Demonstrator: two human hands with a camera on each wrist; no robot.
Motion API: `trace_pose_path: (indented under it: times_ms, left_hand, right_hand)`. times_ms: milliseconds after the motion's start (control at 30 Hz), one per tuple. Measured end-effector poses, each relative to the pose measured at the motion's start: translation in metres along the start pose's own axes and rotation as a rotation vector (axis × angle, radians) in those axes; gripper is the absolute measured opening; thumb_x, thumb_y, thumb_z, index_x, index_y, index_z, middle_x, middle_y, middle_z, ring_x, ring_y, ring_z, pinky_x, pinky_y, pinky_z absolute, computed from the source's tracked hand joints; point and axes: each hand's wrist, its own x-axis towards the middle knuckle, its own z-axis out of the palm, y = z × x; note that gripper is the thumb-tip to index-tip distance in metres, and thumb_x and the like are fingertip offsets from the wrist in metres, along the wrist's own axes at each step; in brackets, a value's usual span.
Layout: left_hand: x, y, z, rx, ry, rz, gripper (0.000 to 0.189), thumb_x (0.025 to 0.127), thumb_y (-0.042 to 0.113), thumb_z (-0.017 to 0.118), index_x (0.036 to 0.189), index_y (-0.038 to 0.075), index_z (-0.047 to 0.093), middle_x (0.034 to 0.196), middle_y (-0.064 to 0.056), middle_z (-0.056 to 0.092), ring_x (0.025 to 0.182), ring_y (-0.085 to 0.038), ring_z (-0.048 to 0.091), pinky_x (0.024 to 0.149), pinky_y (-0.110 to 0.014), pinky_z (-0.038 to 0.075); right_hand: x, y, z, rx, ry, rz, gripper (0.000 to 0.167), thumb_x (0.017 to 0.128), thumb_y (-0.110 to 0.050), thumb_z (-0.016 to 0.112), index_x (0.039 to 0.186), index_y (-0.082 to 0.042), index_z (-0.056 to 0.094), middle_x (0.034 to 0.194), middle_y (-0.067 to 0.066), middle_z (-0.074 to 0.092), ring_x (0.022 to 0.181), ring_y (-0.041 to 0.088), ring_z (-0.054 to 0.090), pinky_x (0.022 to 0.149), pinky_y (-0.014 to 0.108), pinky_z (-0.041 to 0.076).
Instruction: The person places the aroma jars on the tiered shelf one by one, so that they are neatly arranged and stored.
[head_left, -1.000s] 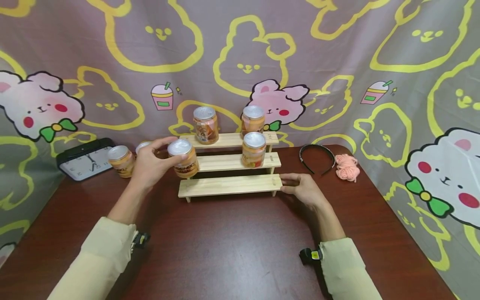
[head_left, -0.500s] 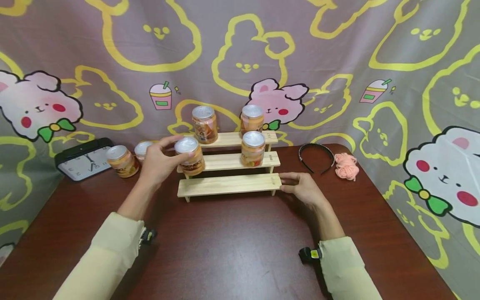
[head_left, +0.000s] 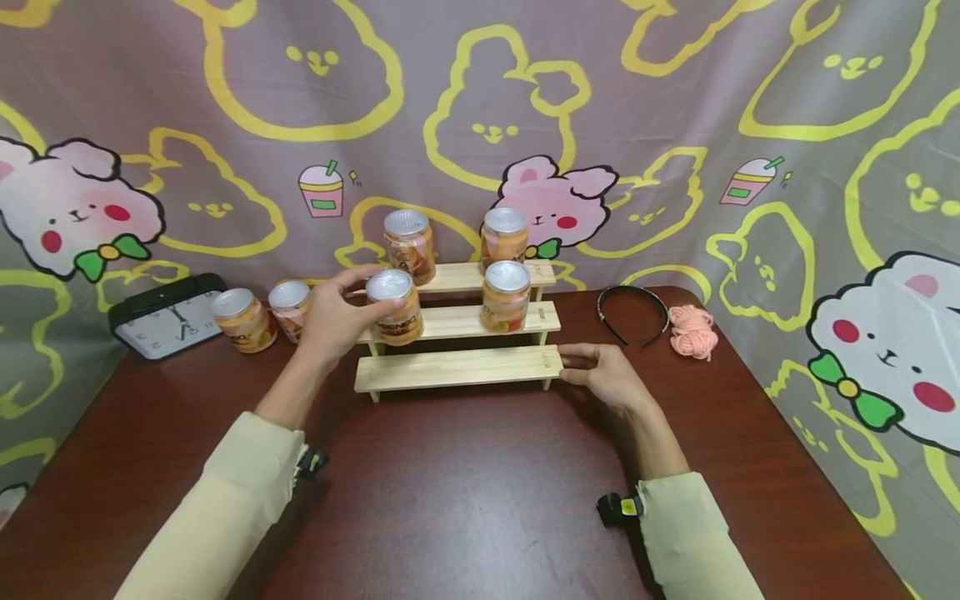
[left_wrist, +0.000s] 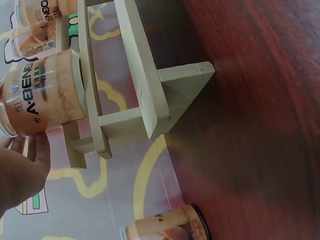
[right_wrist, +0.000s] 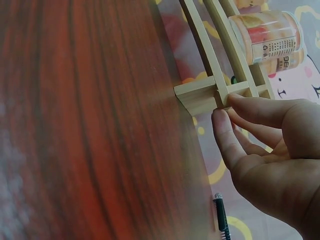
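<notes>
My left hand (head_left: 337,318) grips a fruit can (head_left: 395,312) with a silver lid and orange label, thumb and fingers around its sides. It is upright at the left part of the middle step of a three-step wooden display rack (head_left: 457,369). In the left wrist view the held can (left_wrist: 45,95) has its base close to the middle plank; whether it touches cannot be told. My right hand (head_left: 603,377) pinches the right end of the rack's lowest plank, thumb and fingertips meeting its edge in the right wrist view. Another can (head_left: 506,297) stands on the middle step's right.
On the top step stand a left can (head_left: 409,247) and a right can (head_left: 505,237). Left of the rack, two cans (head_left: 244,322) rest on the brown table (head_left: 465,500) beside a clock (head_left: 168,321). A headband (head_left: 633,317) and pink yarn (head_left: 692,332) lie at right.
My left hand has carried the can rightward from beside the rack to over the left part of the middle step. My right hand has stayed at the rack's end.
</notes>
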Motion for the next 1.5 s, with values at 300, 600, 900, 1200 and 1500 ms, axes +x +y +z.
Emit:
trace_pose_path:
  times_ms: [300, 600, 900, 1200, 1500]
  left_hand:
    - [0.004, 0.003, 0.007, -0.042, -0.013, -0.02, 0.063, 0.08, 0.015, 0.087, 0.137, 0.003, 0.062, 0.128, -0.017, 0.061, 0.099, -0.024, 0.061, 0.077, -0.019, 0.052]
    - [0.006, 0.003, 0.013, -0.059, -0.025, -0.006, 0.063, 0.081, 0.015, 0.087, 0.137, 0.003, 0.062, 0.129, -0.017, 0.061, 0.102, -0.025, 0.062, 0.078, -0.02, 0.053]
    - [0.009, 0.004, 0.016, -0.048, -0.038, 0.017, 0.062, 0.082, 0.017, 0.087, 0.137, 0.003, 0.062, 0.131, -0.015, 0.06, 0.106, -0.027, 0.061, 0.081, -0.022, 0.053]
    - [0.008, 0.004, 0.014, -0.056, -0.068, 0.031, 0.063, 0.083, 0.016, 0.085, 0.139, 0.002, 0.06, 0.134, -0.016, 0.058, 0.111, -0.03, 0.061, 0.083, -0.022, 0.053]
    - [0.004, 0.001, 0.001, -0.095, -0.036, 0.035, 0.059, 0.085, 0.015, 0.084, 0.137, 0.001, 0.061, 0.134, -0.017, 0.059, 0.12, -0.032, 0.058, 0.098, -0.033, 0.052]
  right_hand:
    - [0.001, 0.001, 0.001, 0.005, -0.008, -0.022, 0.047, 0.092, 0.007, 0.068, 0.136, 0.012, 0.055, 0.128, 0.03, 0.062, 0.107, 0.019, 0.064, 0.08, 0.022, 0.054]
    - [0.002, 0.001, 0.002, 0.005, -0.01, -0.021, 0.047, 0.092, 0.006, 0.068, 0.136, 0.012, 0.056, 0.127, 0.029, 0.062, 0.106, 0.019, 0.064, 0.08, 0.022, 0.054]
    - [0.003, 0.001, 0.002, 0.004, -0.009, -0.016, 0.047, 0.092, 0.005, 0.069, 0.137, 0.011, 0.056, 0.127, 0.028, 0.063, 0.111, 0.023, 0.063, 0.08, 0.021, 0.053]
    - [0.002, 0.001, 0.003, 0.018, -0.009, -0.015, 0.047, 0.092, 0.006, 0.068, 0.137, 0.012, 0.055, 0.128, 0.029, 0.062, 0.109, 0.021, 0.064, 0.081, 0.022, 0.054]
    - [0.002, 0.003, 0.001, 0.01, -0.007, -0.022, 0.047, 0.092, 0.007, 0.068, 0.137, 0.012, 0.055, 0.128, 0.03, 0.062, 0.108, 0.019, 0.064, 0.081, 0.022, 0.054]
